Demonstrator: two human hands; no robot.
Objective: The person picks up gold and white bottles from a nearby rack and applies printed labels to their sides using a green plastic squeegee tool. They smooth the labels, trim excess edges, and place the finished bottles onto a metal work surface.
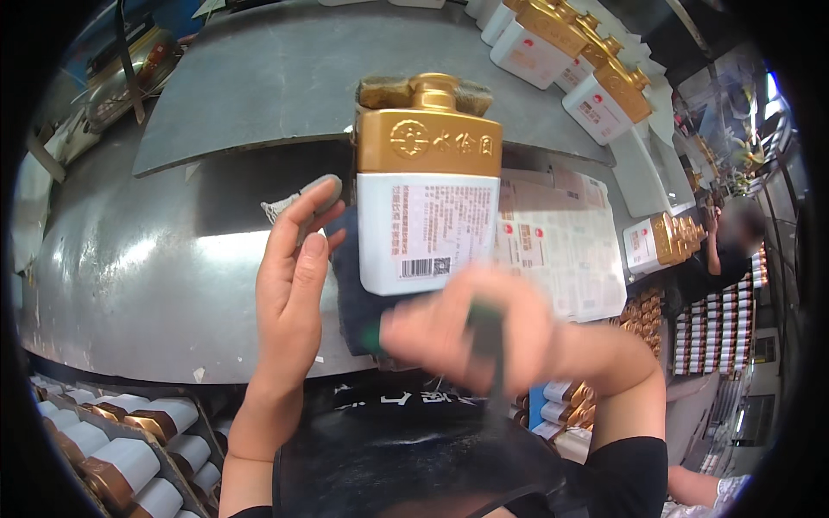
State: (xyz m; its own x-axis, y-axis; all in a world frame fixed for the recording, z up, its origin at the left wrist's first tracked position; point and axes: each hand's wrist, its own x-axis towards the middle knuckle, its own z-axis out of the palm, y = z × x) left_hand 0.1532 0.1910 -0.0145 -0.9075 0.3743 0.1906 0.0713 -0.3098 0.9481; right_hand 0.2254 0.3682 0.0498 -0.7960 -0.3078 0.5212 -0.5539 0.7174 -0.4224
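Note:
A flat flask-shaped bottle [429, 224] with a white body and a gold shoulder and neck lies in front of me, printed side up. Under it is a dark cloth [350, 298], and a worn brownish block [386, 92] sits behind its neck. My left hand [296, 263] is open just left of the bottle, fingers apart, with a greyish cover on one fingertip. Smeared by motion, my right hand [509, 328] is closed round a dark-green tool [488, 332] near the bottle's lower end. The tool's exact kind is too blurred to make out.
Right of the bottle lies a printed label sheet [561, 250]. Several similar bottles [604, 104] stand at the far right. Crates of bottles [129, 440] are below the metal table [173, 285] at left. Another person [734, 237] is at the right, beyond stacked bottles.

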